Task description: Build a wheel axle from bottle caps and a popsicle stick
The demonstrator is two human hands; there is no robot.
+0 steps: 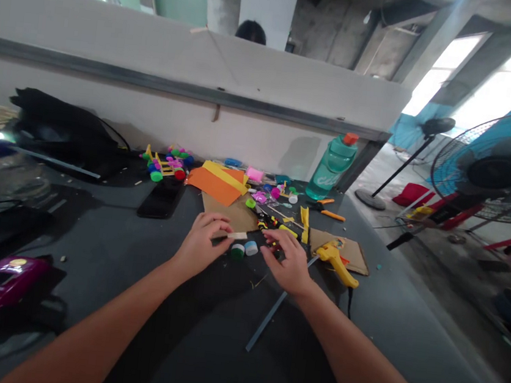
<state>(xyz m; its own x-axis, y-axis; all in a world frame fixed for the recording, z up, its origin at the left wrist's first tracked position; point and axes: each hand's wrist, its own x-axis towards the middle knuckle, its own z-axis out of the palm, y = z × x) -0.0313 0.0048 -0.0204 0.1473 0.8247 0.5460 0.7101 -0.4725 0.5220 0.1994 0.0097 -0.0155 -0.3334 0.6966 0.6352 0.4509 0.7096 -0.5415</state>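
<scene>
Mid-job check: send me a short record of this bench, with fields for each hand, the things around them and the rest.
left hand: left hand, fingers at a pale strip, grip unclear
right hand: right hand, fingers curled, nearest a pale blue bottle cap
things: green bottle cap beside the blue one, yellow hot glue gun right of the right hand
rest: teal water bottle, black phone, orange paper, pedestal fan

Left hand (pixel 203 244) gripping cream strip (pixel 237 235) over dark worktable (pixel 92 247); green bottle cap (pixel 237 251) and pale blue bottle cap (pixel 251 248) just below. Right hand (pixel 285 261) beside caps, near yellow glue gun (pixel 334 263) lying on cardboard piece (pixel 353 258). Farther back, orange paper (pixel 212 185), black phone (pixel 161 198), green water bottle (pixel 332 166).
</scene>
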